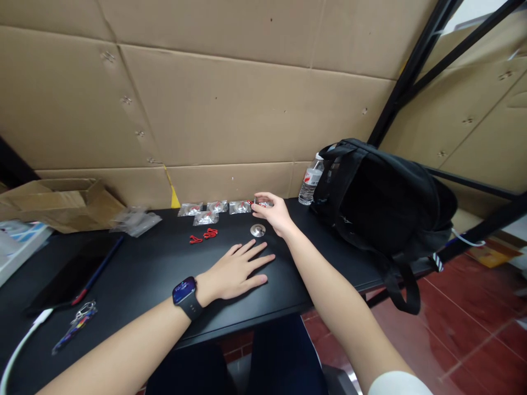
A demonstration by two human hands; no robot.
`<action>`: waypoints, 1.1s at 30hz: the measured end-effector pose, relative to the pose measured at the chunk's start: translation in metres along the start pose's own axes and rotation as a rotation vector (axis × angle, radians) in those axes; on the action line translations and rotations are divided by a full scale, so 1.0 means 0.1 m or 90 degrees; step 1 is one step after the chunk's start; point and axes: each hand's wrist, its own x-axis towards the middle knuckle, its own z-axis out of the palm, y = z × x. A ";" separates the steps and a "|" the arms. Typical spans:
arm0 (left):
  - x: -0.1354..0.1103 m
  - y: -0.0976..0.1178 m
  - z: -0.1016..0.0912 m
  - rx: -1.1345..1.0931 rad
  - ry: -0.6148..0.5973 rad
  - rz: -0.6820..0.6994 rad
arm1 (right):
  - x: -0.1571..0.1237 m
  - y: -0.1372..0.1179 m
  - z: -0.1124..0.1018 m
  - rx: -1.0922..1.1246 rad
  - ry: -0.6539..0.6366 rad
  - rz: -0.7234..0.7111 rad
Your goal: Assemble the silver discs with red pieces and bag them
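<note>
The shiny disc [258,230] lies on the tabletop [144,280] between the left grip [234,274] – splayed flat, nothing visibly held – and the right grip [277,214], partly curled, its hold unclear; probably light, stiff and slippery, it is best pinched at 2 opposite rim points.

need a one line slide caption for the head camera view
Left hand spread palm-down on a black table, right hand beside clear packets, a shiny disc between the hands.

Disc [258,231] on tbl [152,263], packets [239,207] behind, cords [210,233] L, btl [311,184] & backpack [387,203] R.
</note>
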 end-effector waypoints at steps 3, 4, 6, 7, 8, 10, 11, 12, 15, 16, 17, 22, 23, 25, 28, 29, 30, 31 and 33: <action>0.04 -0.08 0.00 0.013 0.042 -0.010 | 0.00 0.00 -0.01 -0.002 0.003 -0.002; 0.06 -0.11 -0.03 0.017 0.069 -0.008 | 0.01 0.00 -0.01 -0.003 0.004 0.000; 0.10 -0.20 -0.13 0.033 0.143 -0.020 | 0.01 0.01 -0.01 -0.003 0.004 0.003; 0.11 -0.28 -0.20 0.046 0.186 -0.044 | 0.00 0.01 -0.01 -0.004 0.003 0.003; 0.10 -0.39 -0.27 0.063 0.223 -0.088 | 0.00 0.01 -0.01 -0.006 0.002 0.004; 0.00 -0.70 -0.43 0.114 0.287 -0.211 | 0.00 0.02 0.00 -0.008 -0.001 0.006; -0.09 -0.88 -0.49 0.134 0.315 -0.282 | 0.00 0.02 0.00 -0.008 -0.002 0.009; -0.19 -1.08 -0.54 0.147 0.345 -0.357 | 0.00 0.02 0.00 -0.007 -0.003 0.011; -0.56 -1.59 -0.61 0.156 0.402 -0.568 | 0.01 0.03 -0.01 -0.004 -0.007 0.012; -0.67 -1.70 -0.61 0.154 0.406 -0.611 | 0.01 0.03 -0.01 -0.005 -0.009 0.011; -0.76 -1.78 -0.61 0.157 0.408 -0.630 | 0.01 0.03 -0.01 -0.007 -0.010 0.008; -0.90 -1.77 -0.68 0.136 0.389 -0.683 | 0.01 0.02 -0.03 -0.017 -0.007 -0.001; -0.90 -1.73 -0.72 0.135 0.394 -0.697 | 0.01 0.02 -0.03 -0.016 -0.006 -0.001; -0.87 -1.65 -0.80 0.141 0.442 -0.707 | 0.01 0.01 -0.04 -0.013 -0.004 -0.003; -0.76 -1.47 -0.90 0.133 0.575 -0.612 | 0.02 0.00 -0.04 -0.010 0.000 -0.008; -0.69 -1.37 -0.90 0.114 0.601 -0.539 | 0.03 0.01 -0.04 -0.011 0.000 -0.009; -0.59 -1.26 -0.88 0.087 0.601 -0.460 | 0.04 0.02 -0.05 -0.014 -0.001 -0.011; -0.49 -1.14 -0.84 0.055 0.577 -0.380 | 0.05 0.02 -0.05 -0.018 -0.003 -0.014; -0.25 -0.87 -0.70 -0.012 0.479 -0.233 | 0.06 0.04 -0.06 -0.031 -0.005 -0.021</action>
